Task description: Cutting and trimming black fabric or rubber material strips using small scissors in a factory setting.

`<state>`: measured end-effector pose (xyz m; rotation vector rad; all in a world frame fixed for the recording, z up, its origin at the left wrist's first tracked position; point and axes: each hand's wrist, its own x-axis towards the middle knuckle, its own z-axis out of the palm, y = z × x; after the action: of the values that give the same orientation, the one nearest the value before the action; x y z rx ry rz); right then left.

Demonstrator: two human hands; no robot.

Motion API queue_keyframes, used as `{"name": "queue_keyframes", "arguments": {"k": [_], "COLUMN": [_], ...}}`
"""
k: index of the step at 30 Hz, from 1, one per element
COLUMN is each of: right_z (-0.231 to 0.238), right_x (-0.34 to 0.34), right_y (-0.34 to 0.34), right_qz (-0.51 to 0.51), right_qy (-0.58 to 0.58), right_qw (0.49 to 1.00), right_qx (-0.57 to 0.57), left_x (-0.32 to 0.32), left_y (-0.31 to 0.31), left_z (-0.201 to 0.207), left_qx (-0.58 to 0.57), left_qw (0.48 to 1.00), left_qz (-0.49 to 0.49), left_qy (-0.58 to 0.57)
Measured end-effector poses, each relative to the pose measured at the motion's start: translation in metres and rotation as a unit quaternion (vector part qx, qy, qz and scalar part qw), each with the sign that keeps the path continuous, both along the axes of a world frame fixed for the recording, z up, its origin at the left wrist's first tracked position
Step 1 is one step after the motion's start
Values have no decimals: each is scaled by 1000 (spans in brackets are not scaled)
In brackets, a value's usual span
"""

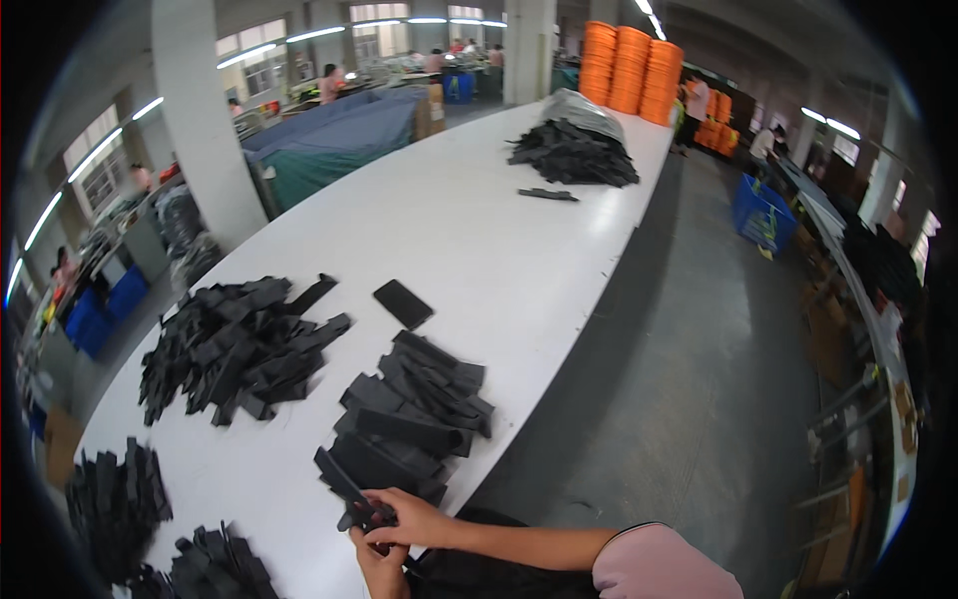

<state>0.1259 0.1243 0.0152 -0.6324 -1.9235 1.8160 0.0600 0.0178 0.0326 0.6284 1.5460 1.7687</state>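
Note:
At the table's near edge my two hands meet around a dark fabric strip [342, 477]. My right hand [411, 518] comes in from the right and is closed on the strip, which sticks out past its fingers toward the far left. Just below it, my left hand [379, 571] pinches the strip's lower end; its fingers partly hide that end. Right beyond my hands lies a stack of similar black strips [414, 399], laid roughly side by side. A larger, looser heap of black strips [235, 344] lies farther left.
The long white table [479, 240] bears a black phone [403, 303]. Two more piles of strips [118, 499] lie at the near left. A bag spilling black pieces [574, 150] sits at the far end, before stacked orange rolls [629, 70]. A blue bin [763, 212] stands across the aisle.

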Motion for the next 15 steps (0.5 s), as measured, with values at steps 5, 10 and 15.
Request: {"name": "queue_keyframes", "arguments": {"k": [5, 10, 15], "right_z": [-6, 29, 8], "right_x": [2, 7, 9], "right_y": [-7, -25, -26], "right_qz": [99, 145, 22], "right_qy": [-41, -53, -34], "right_qw": [993, 964, 983], "right_qx": [-44, -215, -179], "left_x": [-1, -3, -37], "left_y": [-42, -66, -92], "left_z": [-1, 40, -1], "left_qx": [-58, -203, -146], "left_qw": [992, 907, 963], "left_qz": [-108, -81, 124], "left_qy": [-30, 360, 188]}}
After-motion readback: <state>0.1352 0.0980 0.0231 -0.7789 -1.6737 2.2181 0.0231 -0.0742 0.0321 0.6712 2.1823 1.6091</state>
